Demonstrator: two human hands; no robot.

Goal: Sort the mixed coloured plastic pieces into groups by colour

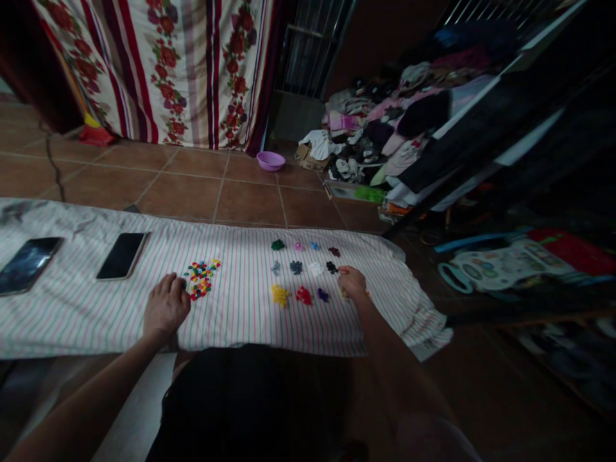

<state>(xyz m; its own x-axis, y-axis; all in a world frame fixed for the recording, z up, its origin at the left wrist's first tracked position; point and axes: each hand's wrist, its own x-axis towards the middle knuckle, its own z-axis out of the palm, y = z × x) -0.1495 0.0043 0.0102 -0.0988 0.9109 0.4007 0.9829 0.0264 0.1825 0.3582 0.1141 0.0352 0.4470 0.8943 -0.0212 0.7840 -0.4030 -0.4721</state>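
Observation:
A striped cloth [240,321] lies across the tiled floor. On it sits a mixed heap of small coloured pieces [201,278]. To its right are several small single-colour piles, among them yellow [280,295], red [303,296] and dark green [278,244]. My left hand [166,306] rests on the cloth with fingers curled, touching the left edge of the mixed heap. My right hand [353,282] is closed in a pinch on a small orange-red piece beside the black pile [332,267], with an orange pile partly hidden under it.
Two dark phones [121,255] [26,264] lie on the cloth's left part. A purple bowl [271,160] stands on the tiles beyond. A heap of clothes [380,135] fills the right rear, a flowered curtain [183,64] hangs behind, and toys [500,266] lie at right.

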